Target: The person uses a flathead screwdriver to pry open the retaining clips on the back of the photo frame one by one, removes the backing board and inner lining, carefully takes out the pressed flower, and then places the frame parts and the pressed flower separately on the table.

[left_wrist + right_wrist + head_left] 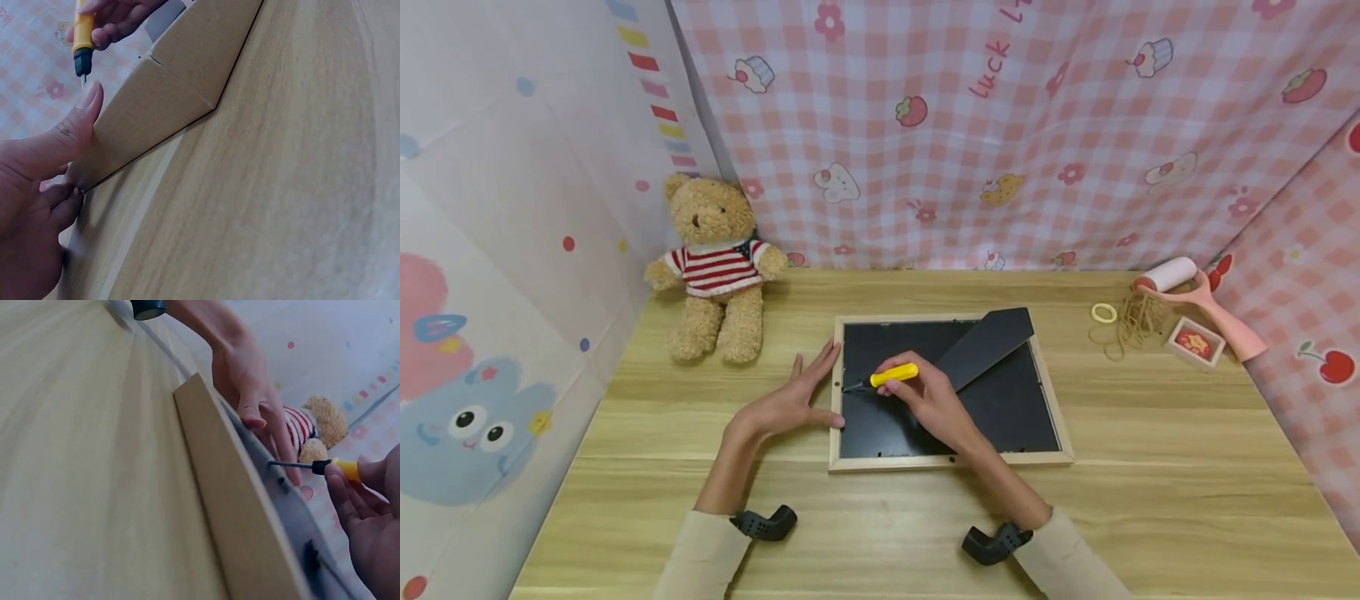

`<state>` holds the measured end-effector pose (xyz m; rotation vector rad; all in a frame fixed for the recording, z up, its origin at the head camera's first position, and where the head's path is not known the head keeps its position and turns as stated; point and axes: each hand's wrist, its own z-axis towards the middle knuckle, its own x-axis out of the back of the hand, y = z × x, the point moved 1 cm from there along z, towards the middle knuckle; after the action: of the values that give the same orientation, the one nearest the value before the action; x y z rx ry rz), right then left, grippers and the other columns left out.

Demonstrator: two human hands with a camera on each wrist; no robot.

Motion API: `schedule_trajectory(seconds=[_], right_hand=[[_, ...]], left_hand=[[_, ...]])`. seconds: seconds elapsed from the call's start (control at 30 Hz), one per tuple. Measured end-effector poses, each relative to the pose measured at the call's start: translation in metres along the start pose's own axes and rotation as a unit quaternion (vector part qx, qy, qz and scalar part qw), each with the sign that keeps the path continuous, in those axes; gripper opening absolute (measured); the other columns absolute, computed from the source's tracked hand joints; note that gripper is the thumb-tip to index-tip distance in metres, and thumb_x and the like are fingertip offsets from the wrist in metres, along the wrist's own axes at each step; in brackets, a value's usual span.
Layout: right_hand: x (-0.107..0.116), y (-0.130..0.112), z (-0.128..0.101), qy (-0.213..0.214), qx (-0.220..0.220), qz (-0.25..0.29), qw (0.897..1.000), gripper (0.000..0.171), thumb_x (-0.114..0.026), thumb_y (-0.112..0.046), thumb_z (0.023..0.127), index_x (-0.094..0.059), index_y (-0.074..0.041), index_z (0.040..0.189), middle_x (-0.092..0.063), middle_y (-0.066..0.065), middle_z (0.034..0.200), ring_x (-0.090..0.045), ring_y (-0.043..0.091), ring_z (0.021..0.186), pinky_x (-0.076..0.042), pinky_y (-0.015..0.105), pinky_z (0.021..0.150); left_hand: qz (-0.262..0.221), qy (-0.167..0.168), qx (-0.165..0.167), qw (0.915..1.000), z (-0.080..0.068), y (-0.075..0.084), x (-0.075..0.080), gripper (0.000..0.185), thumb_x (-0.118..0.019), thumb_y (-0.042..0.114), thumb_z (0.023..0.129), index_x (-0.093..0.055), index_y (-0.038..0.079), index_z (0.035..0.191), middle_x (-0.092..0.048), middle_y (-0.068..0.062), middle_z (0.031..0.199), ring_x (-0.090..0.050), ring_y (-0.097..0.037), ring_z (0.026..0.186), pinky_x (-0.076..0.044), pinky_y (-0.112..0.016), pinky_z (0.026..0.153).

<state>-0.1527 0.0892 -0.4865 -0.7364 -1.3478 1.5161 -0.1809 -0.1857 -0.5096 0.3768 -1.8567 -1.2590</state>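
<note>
A picture frame with a pale wood rim lies face down on the table, its black backing board showing. On the backing, a black stand leg slants to the upper right corner. My right hand pinches a screwdriver by its yellow handle. The screwdriver's tip meets the left inner edge of the frame, where small dark tabs sit, as the right wrist view also shows. With fingers spread, my left hand rests against the frame's left side, thumb on the rim.
A teddy bear in a striped shirt sits at the back left. At the back right lie a white roll, a pink forked tool, twine, a yellowish ring and a small box. Patterned curtains border the table.
</note>
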Motion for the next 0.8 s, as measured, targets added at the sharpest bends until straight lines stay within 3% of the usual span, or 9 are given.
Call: schedule_trajectory(seconds=[0.13, 0.37, 0.47, 0.57, 0.7, 0.8], right_hand=[[-0.004, -0.009, 0.007, -0.014, 0.013, -0.073, 0.997, 0.022, -0.066, 0.003, 0.106, -0.066, 0.004, 0.128, -0.069, 0.019, 0.124, -0.074, 0.021, 0.101, -0.063, 0.024, 0.093], [-0.01, -0.031, 0.015, -0.057, 0.053, -0.177, 0.981, 0.021, -0.067, 0.002, 0.106, -0.065, -0.001, 0.127, -0.067, 0.015, 0.122, -0.074, 0.024, 0.101, -0.063, 0.03, 0.09], [-0.007, -0.032, 0.016, -0.063, 0.039, -0.181, 0.981, 0.022, -0.066, 0.001, 0.107, -0.064, -0.001, 0.128, -0.068, 0.016, 0.122, -0.074, 0.025, 0.101, -0.062, 0.029, 0.087], [0.0, -0.028, 0.015, -0.055, 0.0, -0.151, 0.987, 0.023, -0.066, 0.001, 0.107, -0.065, 0.001, 0.13, -0.07, 0.018, 0.121, -0.074, 0.026, 0.101, -0.063, 0.03, 0.087], [0.007, -0.019, 0.017, -0.043, -0.035, -0.107, 0.993, 0.023, -0.065, 0.001, 0.107, -0.065, 0.003, 0.13, -0.071, 0.021, 0.121, -0.074, 0.03, 0.102, -0.065, 0.041, 0.094], [0.006, -0.02, 0.021, -0.052, -0.029, -0.113, 0.992, 0.022, -0.064, 0.001, 0.108, -0.065, 0.003, 0.13, -0.071, 0.02, 0.119, -0.074, 0.031, 0.102, -0.065, 0.046, 0.093]], left_hand=[[-0.014, 0.003, -0.006, 0.9999, 0.002, -0.014, -0.001, 0.127, -0.089, 0.052, 0.089, -0.003, 0.025, 0.179, 0.013, -0.004, 0.185, 0.032, -0.042, 0.164, 0.022, -0.066, 0.131], [-0.008, 0.008, -0.014, 0.9998, 0.008, -0.035, -0.001, 0.128, -0.09, 0.057, 0.086, -0.003, 0.033, 0.178, 0.012, 0.002, 0.185, 0.027, -0.034, 0.167, 0.022, -0.06, 0.133], [-0.012, 0.007, -0.005, 0.9999, 0.006, -0.026, -0.001, 0.128, -0.09, 0.056, 0.087, -0.004, 0.031, 0.178, 0.011, 0.001, 0.185, 0.029, -0.037, 0.166, 0.02, -0.063, 0.133], [-0.003, 0.0, 0.005, 1.0, 0.002, -0.008, -0.001, 0.126, -0.089, 0.047, 0.091, -0.003, 0.023, 0.179, 0.012, -0.004, 0.185, 0.029, -0.04, 0.165, 0.018, -0.065, 0.133], [-0.003, -0.004, -0.002, 1.0, 0.005, -0.011, -0.001, 0.126, -0.089, 0.044, 0.092, -0.002, 0.02, 0.178, 0.014, -0.006, 0.185, 0.03, -0.041, 0.164, 0.022, -0.064, 0.131], [-0.004, -0.001, -0.006, 1.0, 0.005, -0.013, -0.001, 0.127, -0.089, 0.049, 0.09, -0.002, 0.022, 0.179, 0.013, -0.005, 0.185, 0.03, -0.04, 0.165, 0.022, -0.063, 0.131]])
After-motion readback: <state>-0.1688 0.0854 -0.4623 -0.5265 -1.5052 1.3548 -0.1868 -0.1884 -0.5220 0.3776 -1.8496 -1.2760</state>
